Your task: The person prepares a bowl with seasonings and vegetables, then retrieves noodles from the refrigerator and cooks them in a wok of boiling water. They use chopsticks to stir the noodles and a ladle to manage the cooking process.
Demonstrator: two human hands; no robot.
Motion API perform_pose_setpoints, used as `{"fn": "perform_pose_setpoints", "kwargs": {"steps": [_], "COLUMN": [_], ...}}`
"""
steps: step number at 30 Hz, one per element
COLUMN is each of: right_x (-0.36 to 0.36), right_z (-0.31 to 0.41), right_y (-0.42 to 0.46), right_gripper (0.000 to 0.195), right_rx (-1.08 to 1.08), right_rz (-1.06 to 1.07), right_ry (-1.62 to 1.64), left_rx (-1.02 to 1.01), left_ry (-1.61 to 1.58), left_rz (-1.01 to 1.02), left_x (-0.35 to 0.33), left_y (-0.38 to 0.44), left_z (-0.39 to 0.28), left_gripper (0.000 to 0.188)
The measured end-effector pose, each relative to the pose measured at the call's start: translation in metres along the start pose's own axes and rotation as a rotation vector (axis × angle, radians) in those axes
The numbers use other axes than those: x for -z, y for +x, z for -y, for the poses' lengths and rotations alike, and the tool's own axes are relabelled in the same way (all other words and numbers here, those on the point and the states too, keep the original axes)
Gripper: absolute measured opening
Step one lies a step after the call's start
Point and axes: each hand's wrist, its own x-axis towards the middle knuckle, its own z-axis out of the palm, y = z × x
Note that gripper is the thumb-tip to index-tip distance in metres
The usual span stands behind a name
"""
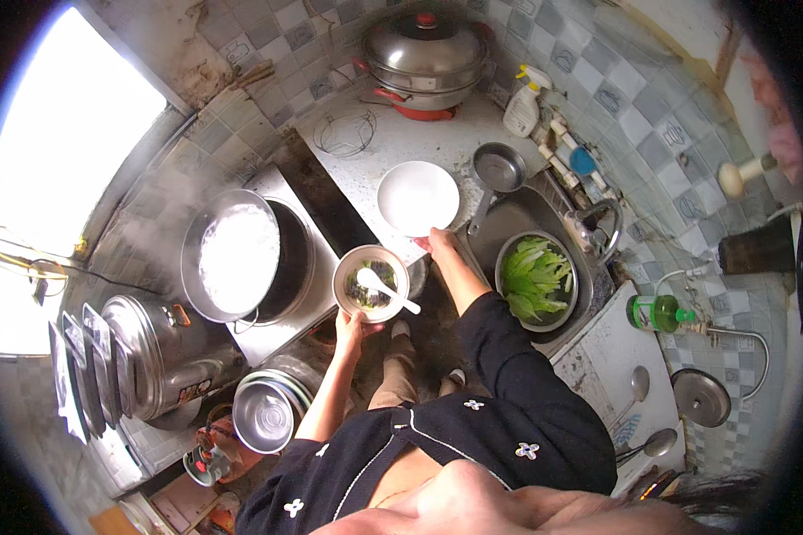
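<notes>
My left hand (353, 330) holds a white bowl (338, 284) by its near rim. Inside lie dark green bits in some liquid, and a white spoon (383, 286) rests across it with its handle over the right rim. My right hand (437, 242) grips the near edge of a larger white bowl (417, 195), whose inside shows nothing in it. That bowl is at the counter's front edge; whether it touches the surface I cannot tell. To the left, a metal pan (191, 257) of bright white, steaming contents sits tilted in view on the stove (308, 231).
Leafy greens (537, 277) fill a metal basin (508, 314) in the sink (508, 221). A small saucepan (498, 167) lies by the sink's far edge. A lidded steamer pot (425, 57), wire rack (344, 134) and spray bottle (525, 107) stand farther back. Stacked metal bowls (264, 414) are at lower left.
</notes>
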Motion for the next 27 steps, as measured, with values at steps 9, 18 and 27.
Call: {"fn": "perform_pose_setpoints", "kwargs": {"steps": [9, 18, 27], "right_x": [-0.001, -0.015, 0.044], "right_z": [0.079, 0.121, 0.063], "right_y": [0.027, 0.059, -0.117], "right_gripper": [0.025, 0.026, 0.024], "right_rx": [0.206, 0.237, 0.792], "right_rz": [-0.187, -0.227, -0.097], "right_ry": [-0.097, -0.016, -0.351], "left_rx": [0.077, 0.187, 0.140], "left_ry": [0.049, 0.008, -0.060], "left_rz": [0.008, 0.093, 0.289], "left_x": [-0.007, -0.029, -0.042], "left_y": [0.114, 0.185, 0.200], "left_z": [-0.040, -0.021, 0.003], "left_gripper": [0.031, 0.032, 0.035]}}
